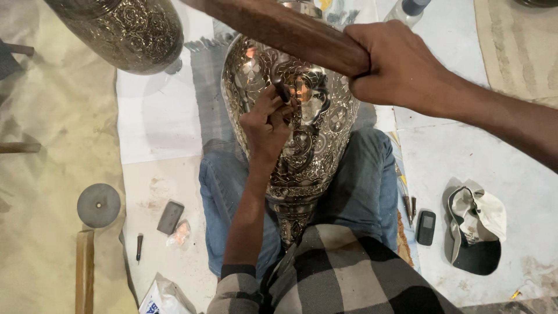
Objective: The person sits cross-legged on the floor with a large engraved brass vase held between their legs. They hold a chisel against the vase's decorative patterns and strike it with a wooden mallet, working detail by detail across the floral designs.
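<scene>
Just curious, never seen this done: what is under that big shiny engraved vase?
The vase lies on the person's jeans-clad lap, with a grey cloth beneath its upper part. What lies directly under its middle is hidden.

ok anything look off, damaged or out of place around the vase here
Nothing looks damaged or spilled. The engraved metal vase lies across the lap, left hand pinching a small tool against it, right hand gripping a wooden mallet. A cap lies upside down on the floor.
</scene>
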{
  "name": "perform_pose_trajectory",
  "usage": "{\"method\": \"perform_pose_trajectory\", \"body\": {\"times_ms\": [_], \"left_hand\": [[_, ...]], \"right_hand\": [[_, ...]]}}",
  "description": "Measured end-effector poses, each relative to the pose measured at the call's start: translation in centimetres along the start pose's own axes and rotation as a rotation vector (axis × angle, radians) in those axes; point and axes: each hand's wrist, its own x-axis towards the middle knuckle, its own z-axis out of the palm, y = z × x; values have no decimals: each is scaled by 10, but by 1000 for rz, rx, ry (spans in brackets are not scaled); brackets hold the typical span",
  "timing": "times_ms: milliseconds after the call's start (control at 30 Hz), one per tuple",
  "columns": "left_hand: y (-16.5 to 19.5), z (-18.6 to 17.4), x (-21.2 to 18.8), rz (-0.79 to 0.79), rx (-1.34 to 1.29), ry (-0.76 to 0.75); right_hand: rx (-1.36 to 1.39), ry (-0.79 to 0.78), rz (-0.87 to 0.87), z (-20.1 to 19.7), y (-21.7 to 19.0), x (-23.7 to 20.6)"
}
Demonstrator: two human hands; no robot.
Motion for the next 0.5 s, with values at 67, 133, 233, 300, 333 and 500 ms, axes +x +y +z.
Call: {"method": "perform_pose_trajectory", "body": {"times_ms": [67,133,233,300,333,500], "left_hand": [[2,-1,-1,-47,-69,-10],[3,-1,-1,-20,-3,-22],[4,-2,-2,-8,-38,-25],[2,-2,-3,-12,-41,-28],[1,-3,-4,-21,-4,-33],[0,-3,-6,-25,28,-58]], "right_hand": [[-207,-69,28,2,2,-2],[36,-19,40,5,4,-4],[53,9,-10,7,6,-6],[-30,13,-12,8,7,-8],[-52,12,11,9,7,-9],[194,52,-12,11,8,-18]]}}
